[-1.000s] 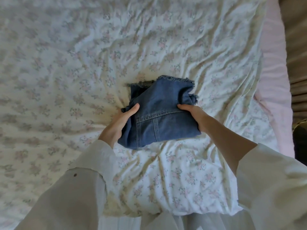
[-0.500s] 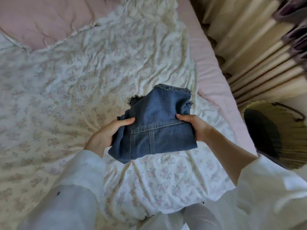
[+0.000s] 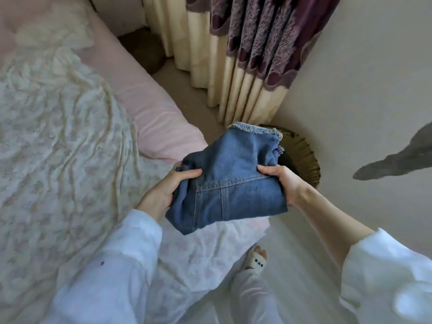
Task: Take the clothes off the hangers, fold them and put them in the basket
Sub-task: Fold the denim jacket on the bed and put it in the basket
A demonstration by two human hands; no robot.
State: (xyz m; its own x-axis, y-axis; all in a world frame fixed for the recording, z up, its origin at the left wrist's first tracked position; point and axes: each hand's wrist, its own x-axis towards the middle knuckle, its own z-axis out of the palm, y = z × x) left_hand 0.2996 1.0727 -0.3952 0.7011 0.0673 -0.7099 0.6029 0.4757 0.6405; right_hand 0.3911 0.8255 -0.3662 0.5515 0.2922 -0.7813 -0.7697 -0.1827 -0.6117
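Note:
A folded blue denim garment (image 3: 230, 181) with a frayed hem is held in the air past the bed's corner. My left hand (image 3: 163, 190) grips its left side and my right hand (image 3: 284, 181) grips its right side. Just behind and to the right of the garment stands a round woven basket (image 3: 304, 157) on the floor, mostly hidden by the denim; only its right rim and dark inside show. No hangers are in view.
The bed with a floral sheet (image 3: 58, 160) and a pink mattress edge (image 3: 154, 118) fills the left. Cream and purple curtains (image 3: 245, 54) hang behind the basket. A dark garment (image 3: 397, 157) dangles at the right. My slippered foot (image 3: 256, 259) stands on the pale floor.
Both hands lifted the folded denim off the bed and carried it right, toward the basket. The view swung right, bringing the curtains, floor and basket into sight.

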